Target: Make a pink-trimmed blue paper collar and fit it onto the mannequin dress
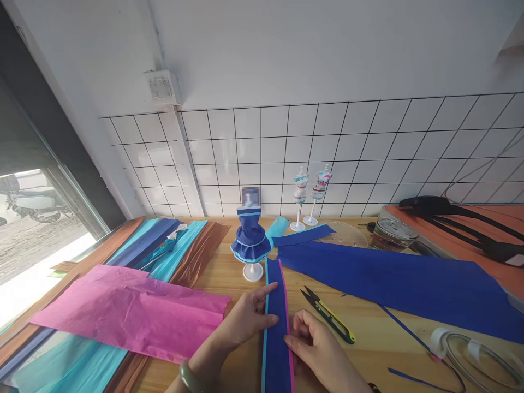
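A long dark blue paper strip lies upright in front of me, edged light blue on its left side and pink on its right. My left hand comes from the left, with index finger and thumb stretched apart and resting on the strip. At the pink edge, my right hand has its thumb and curled fingers closed on the border. Yellow-and-green thread snips lie just beyond my right hand. Behind the strip stands a small dress form wearing a ruffled blue paper dress with light blue trim.
Pink crepe paper covers brown, blue and turquoise sheets on the left. A wide blue sheet stretches across the right, near a coiled cable. Two bare dress forms stand by the tiled wall, with a glass jar farther right.
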`<state>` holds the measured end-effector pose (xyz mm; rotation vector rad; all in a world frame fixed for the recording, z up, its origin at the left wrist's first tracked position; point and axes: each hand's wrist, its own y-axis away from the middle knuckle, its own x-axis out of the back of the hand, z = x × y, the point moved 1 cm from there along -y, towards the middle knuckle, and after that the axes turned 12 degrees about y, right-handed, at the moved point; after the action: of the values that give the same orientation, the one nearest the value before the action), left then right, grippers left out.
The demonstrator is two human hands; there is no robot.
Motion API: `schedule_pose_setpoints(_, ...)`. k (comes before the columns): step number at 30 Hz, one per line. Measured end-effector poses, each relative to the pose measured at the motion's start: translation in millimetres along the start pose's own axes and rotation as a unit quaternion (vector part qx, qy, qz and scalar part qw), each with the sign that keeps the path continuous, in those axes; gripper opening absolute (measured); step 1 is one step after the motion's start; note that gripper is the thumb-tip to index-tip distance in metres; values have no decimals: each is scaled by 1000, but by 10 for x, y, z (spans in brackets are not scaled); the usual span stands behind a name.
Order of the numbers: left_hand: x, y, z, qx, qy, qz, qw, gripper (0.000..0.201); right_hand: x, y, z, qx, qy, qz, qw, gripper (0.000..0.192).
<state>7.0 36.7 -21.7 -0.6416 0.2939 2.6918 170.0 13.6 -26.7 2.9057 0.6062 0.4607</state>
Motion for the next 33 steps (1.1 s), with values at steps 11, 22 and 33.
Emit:
schedule_pose_setpoints(11, 43, -18, -28, -14, -58, 17, 998, 76, -48, 15, 0, -19, -13, -48, 999, 26)
schedule_pose_setpoints(22, 112, -36, -84, -2, -43, 6, 999, 76, -59, 9, 60, -32, -10, -52, 998, 26)
schedule_pose_setpoints(33, 73, -19, -2, -9, -175, 62, 983, 72, -53, 51, 17, -28, -14, -70, 997, 15)
